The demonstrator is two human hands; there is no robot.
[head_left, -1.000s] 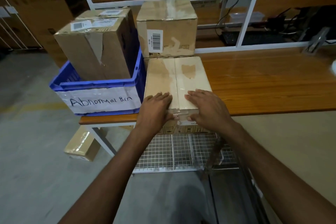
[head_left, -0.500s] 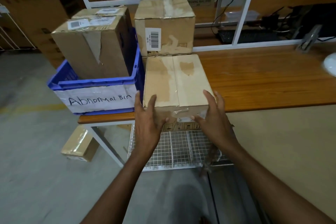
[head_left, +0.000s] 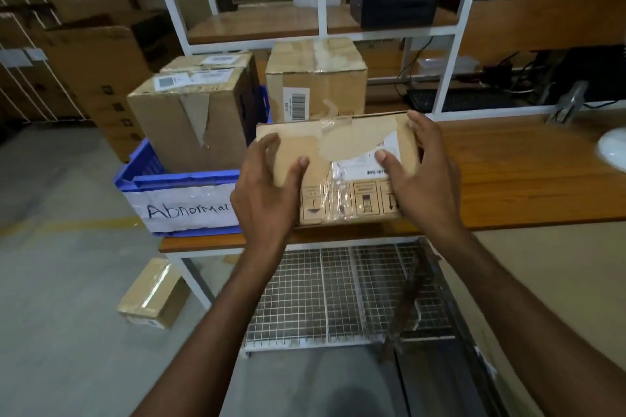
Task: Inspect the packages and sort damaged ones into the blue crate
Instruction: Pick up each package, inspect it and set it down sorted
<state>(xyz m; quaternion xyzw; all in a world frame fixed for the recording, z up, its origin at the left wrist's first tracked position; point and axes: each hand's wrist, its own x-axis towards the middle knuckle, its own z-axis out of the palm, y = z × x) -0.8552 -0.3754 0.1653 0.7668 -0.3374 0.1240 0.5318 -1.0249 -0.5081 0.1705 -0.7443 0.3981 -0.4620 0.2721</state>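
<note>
Between my fingers [head_left: 388, 162] the package [head_left: 345, 142] is clamped, left hand [head_left: 267, 186] and right hand [head_left: 421, 179] at its ends: inspecting. Label [head_left: 354, 165] looks torn; next, I judge, carry it into the blue crate [head_left: 142, 169] left of them.

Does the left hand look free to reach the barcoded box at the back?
Probably not: the left hand and right hand both hold the package, which stands right in front of the barcoded box.

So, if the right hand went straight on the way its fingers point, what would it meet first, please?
The right hand grips the package; pushed on forward, it would probably meet the barcoded box behind first, though depth is unclear.
</note>
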